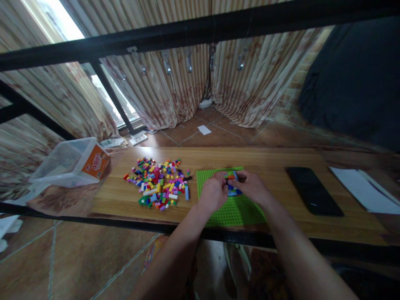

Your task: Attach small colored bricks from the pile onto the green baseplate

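Note:
A green studded baseplate [231,214] lies on the wooden board, and both of my hands are over its upper part. Between them a small cluster of toy bricks [233,191], mostly blue with some orange and red, shows partly. My left hand [215,192] is closed at the left side of the cluster, its fingertips together; whatever is in them is too small to make out. From the right, my right hand [251,186] closes its thumb and fingers on the brick cluster. The fingers hide much of the bricks.
Left of the baseplate spreads a pile of loose coloured bricks [159,187]. Beyond it a clear plastic tub [68,160] with an orange label lies tipped. A black phone [314,191] and white paper [365,189] lie to the right. A dark metal bar [200,31] crosses above.

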A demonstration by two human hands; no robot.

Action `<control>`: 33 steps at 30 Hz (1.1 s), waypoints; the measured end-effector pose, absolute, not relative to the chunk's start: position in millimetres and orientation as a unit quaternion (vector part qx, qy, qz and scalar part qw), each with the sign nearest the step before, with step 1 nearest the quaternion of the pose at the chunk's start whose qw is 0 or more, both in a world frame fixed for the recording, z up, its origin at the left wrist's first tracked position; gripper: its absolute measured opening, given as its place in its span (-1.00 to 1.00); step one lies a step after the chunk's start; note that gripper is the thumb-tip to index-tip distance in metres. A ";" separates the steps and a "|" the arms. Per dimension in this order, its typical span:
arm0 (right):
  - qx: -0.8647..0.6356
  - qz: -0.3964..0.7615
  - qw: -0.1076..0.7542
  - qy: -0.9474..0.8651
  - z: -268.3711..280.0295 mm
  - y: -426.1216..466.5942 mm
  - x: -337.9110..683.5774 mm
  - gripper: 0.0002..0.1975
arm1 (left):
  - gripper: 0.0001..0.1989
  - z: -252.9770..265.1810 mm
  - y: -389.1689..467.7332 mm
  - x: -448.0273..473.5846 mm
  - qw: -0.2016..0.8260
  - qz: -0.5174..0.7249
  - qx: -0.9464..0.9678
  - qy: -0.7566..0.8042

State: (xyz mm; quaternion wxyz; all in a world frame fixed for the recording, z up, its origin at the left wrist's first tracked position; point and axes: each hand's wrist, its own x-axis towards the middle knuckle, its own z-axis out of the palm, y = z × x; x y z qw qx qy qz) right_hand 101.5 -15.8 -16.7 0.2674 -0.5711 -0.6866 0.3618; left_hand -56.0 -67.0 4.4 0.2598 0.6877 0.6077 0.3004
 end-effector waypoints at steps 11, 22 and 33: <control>-0.604 0.336 0.240 -0.681 -9.3 -17.5 97.0 -0.81 | -0.48 0.6 -70.6 -60.1 0.270 0.303 0.710 0.576; -0.594 0.308 0.256 -0.698 -10.6 -24.5 95.0 -0.73 | -0.59 11.4 -76.4 -104.3 0.224 0.359 0.640 0.641; -0.633 0.312 0.230 -0.670 -13.1 -11.6 114.4 -0.55 | -0.82 27.3 -96.9 -167.3 0.165 0.247 0.590 0.751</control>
